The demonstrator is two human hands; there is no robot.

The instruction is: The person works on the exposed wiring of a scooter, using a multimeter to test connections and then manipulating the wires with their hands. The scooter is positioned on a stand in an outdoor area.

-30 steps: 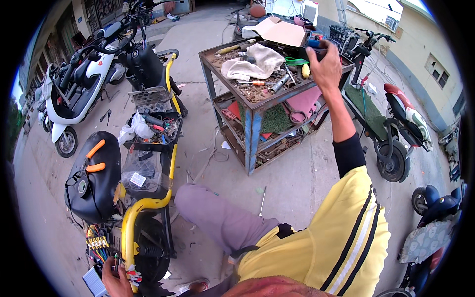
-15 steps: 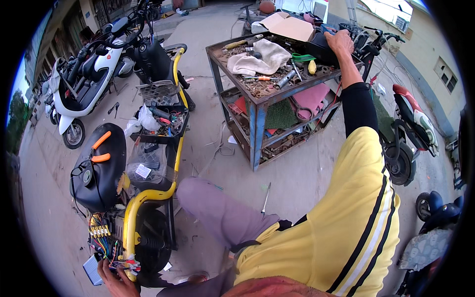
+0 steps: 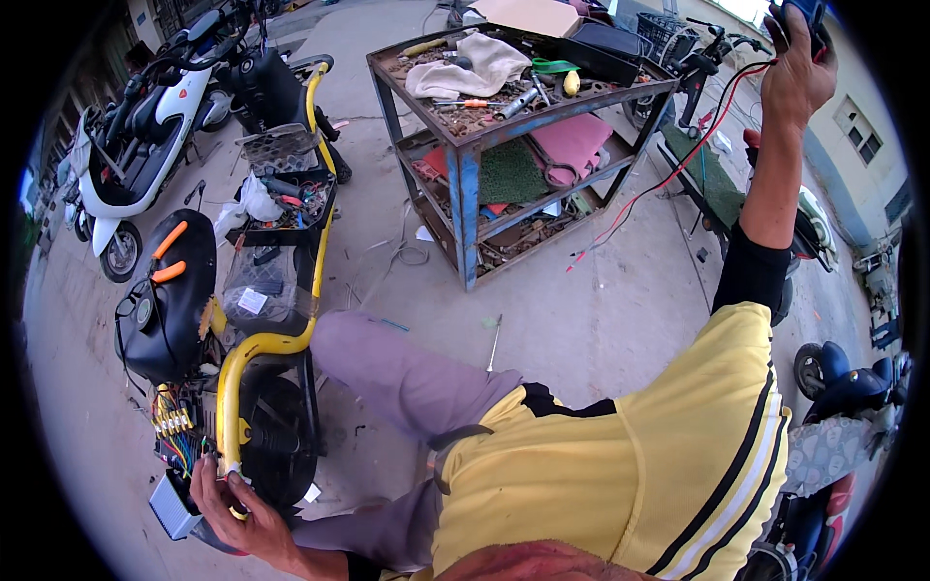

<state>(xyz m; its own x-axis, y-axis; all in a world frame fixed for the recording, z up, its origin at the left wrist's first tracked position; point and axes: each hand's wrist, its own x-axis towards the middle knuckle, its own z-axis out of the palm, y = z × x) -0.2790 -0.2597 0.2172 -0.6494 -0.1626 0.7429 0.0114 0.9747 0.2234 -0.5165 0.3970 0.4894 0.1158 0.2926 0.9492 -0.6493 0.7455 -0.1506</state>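
Observation:
My right hand (image 3: 796, 82) is raised at the upper right, closed around a dark blue multimeter (image 3: 806, 10). From it hang red and black test leads (image 3: 693, 155), their probe tips dangling over the floor beside the metal cart. Low on the left, my left hand (image 3: 242, 513) has its fingers curled at the coloured wires (image 3: 179, 447) by the yellow frame tube (image 3: 232, 397) of an electric scooter; the fingers hide most of what they grip. Next to that hand sits a silver finned controller box (image 3: 174, 505). Orange-handled pliers (image 3: 170, 254) lie on the black seat (image 3: 179, 329).
The rusty blue cart (image 3: 467, 203) carries tools, a white rag (image 3: 475, 66) and a black box (image 3: 605, 53). A tray of parts (image 3: 281, 208) rests on the scooter. A screwdriver (image 3: 495, 341) is near my knee. White scooters (image 3: 145, 145) stand at the left, others at the right.
My right hand has lifted the multimeter off the cart, up and to the right, and its leads now hang free. My left hand stays by the wires. The view has shifted slightly.

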